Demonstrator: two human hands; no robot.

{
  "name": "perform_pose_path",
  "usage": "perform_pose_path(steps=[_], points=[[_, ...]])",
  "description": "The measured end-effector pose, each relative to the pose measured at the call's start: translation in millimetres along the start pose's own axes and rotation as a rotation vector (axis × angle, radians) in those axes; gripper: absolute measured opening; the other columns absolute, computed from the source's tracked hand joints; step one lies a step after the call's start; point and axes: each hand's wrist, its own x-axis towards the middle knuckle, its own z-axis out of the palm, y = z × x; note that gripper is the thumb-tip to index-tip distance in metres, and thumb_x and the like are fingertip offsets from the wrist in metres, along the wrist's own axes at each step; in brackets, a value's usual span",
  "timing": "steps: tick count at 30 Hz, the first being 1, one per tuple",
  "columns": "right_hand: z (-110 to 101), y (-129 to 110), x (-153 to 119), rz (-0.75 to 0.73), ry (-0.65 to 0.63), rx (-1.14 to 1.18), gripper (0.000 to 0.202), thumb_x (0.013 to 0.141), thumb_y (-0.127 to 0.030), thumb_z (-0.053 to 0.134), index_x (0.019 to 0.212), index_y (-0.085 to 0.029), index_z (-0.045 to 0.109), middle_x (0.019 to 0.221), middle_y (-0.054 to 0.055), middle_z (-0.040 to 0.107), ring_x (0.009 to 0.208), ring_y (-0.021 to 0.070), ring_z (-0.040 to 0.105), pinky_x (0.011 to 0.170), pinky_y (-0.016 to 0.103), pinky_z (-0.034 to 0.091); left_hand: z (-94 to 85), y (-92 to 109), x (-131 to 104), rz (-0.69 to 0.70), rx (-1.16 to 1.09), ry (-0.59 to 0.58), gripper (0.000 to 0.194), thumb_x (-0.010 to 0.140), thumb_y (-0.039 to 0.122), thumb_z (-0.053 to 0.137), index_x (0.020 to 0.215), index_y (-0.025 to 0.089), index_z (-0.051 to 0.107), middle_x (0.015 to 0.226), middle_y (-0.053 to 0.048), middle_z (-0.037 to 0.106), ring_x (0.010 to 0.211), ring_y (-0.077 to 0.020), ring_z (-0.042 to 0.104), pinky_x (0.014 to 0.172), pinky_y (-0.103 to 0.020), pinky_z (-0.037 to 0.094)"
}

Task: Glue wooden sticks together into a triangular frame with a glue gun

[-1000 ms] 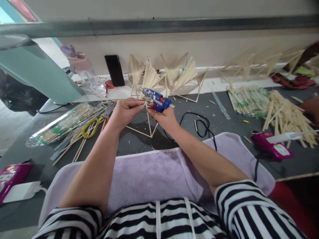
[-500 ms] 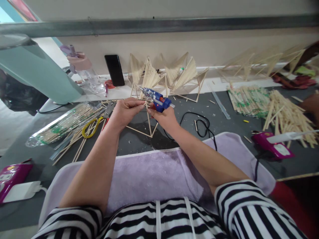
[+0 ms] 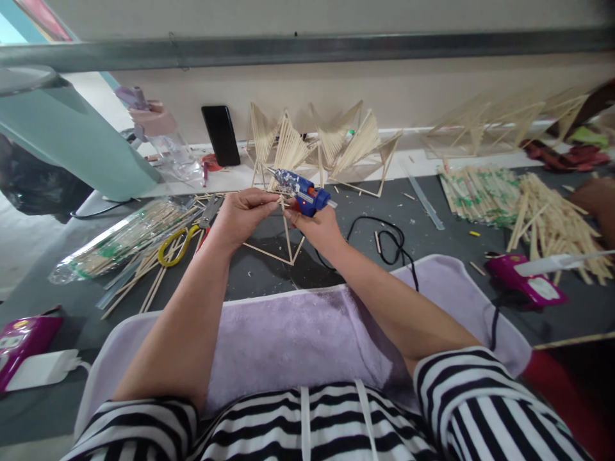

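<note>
A small frame of thin wooden sticks (image 3: 289,238) stands on the dark table between my hands. My left hand (image 3: 244,216) is closed, its thumb and fingers pinching the sticks at the frame's top. A blue glue gun (image 3: 296,189) with a glue stick at its rear is in my right hand (image 3: 321,227), which is closed round its handle. The gun's nozzle points up and left, above the frame. My right thumb and fingertip reach the same joint at the top. Exactly which stick each fingertip touches is hidden.
Finished stick models (image 3: 331,150) stand along the wall beside a phone (image 3: 221,136). Yellow-handled scissors (image 3: 177,246) and bagged sticks (image 3: 125,240) lie left; loose sticks (image 3: 552,224) lie right. A black cord (image 3: 391,240) curls right of my hands. Another person's hand (image 3: 598,202) is at the far right.
My hands, the glue gun and the stick frame have hardly moved. At the far right, the other person's hand has shifted slightly left, towards the loose sticks.
</note>
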Motion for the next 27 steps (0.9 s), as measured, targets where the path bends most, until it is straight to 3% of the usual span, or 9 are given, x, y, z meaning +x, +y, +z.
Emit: perform_pose_path(steps=[27], points=[[-0.6,0.3,0.6,-0.028,-0.013,-0.004,0.031,0.069,-0.043,0.075,0.089,-0.021,0.065,0.085,0.003,0.070,0.079,0.0206,0.068,0.081,0.042,0.059,0.1,-1.5,0.1,-0.015,0.010,0.004,0.022,0.072,0.034,0.077,0.090,0.021,0.080,0.092,-0.005,0.075,0.089,-0.0204,0.068,0.087,-0.032,0.053]])
